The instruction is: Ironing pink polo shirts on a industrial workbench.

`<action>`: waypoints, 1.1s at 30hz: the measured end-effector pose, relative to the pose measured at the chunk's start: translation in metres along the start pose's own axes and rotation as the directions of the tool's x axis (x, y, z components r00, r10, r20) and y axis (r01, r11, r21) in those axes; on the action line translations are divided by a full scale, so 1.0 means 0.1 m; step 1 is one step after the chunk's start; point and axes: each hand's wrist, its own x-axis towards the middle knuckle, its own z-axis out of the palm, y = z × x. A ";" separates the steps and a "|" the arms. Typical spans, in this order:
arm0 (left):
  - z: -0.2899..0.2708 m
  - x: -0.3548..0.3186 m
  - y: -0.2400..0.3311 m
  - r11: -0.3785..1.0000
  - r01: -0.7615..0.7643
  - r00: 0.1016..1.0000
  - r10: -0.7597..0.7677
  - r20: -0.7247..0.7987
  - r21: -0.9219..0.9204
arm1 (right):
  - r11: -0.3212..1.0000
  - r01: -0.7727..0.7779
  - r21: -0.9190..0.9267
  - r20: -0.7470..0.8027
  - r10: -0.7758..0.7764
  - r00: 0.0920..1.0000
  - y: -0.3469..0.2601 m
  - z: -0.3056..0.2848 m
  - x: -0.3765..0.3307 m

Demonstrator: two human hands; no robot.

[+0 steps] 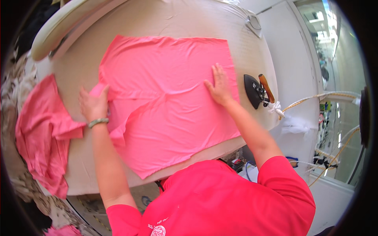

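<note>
A large pink garment (173,94) lies spread over a cream padded ironing table (173,19), with creases across its middle and a folded-over flap at its lower left. My left hand (94,103) rests at the garment's left edge, thumb and fingers apart, with pink cloth showing between them; its fingers are a little blurred. Toward the garment's right edge, my right hand (220,87) lies flat on the cloth, fingers stretched out. Just right of it stands an iron (252,91) with a dark plate and a wooden handle.
Another crumpled pink garment (47,131) hangs over the table's left side. A padded sleeve board (65,27) juts over the far left. A metal rest (254,25) sits at the far right corner. From the iron, a wrapped hose (303,103) runs right, past a white wall (289,51).
</note>
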 end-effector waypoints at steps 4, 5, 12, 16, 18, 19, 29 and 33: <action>0.21 0.20 -0.53 0.975 0.054 0.976 -0.006 0.218 -0.215 | 0.994 0.004 -0.109 0.044 0.001 0.999 0.40 -0.18 0.17; 0.16 0.20 -0.53 0.981 0.024 0.985 0.010 0.170 -0.193 | 0.994 -0.023 -0.104 0.032 0.026 0.999 0.46 -0.19 0.19; 0.17 0.65 -0.22 0.965 -0.241 0.942 0.258 0.215 -0.103 | 0.997 -0.058 -0.041 -0.059 0.056 0.997 0.63 -0.06 0.54; 0.74 1.33 0.51 0.944 0.076 0.956 0.021 0.291 -0.321 | 0.995 -0.091 -0.028 -0.091 0.088 0.992 0.84 0.09 1.11; 0.97 1.66 0.56 0.973 0.056 0.952 0.015 0.304 -0.226 | 0.994 -0.105 -0.010 -0.102 0.104 0.989 0.83 0.14 1.22; 1.04 1.76 0.62 0.959 0.044 0.889 0.090 0.450 -0.279 | 0.994 -0.104 -0.029 -0.101 0.100 0.990 0.84 0.14 1.21; 0.66 0.92 1.27 0.818 -0.520 0.854 0.508 -0.116 -0.247 | 0.985 -0.106 -0.135 -0.119 0.090 0.989 0.96 0.18 1.27; 0.05 -1.01 1.24 0.529 -0.673 0.570 0.816 0.093 -0.517 | 0.986 -0.028 -0.162 -0.206 -0.006 0.978 0.29 0.10 0.86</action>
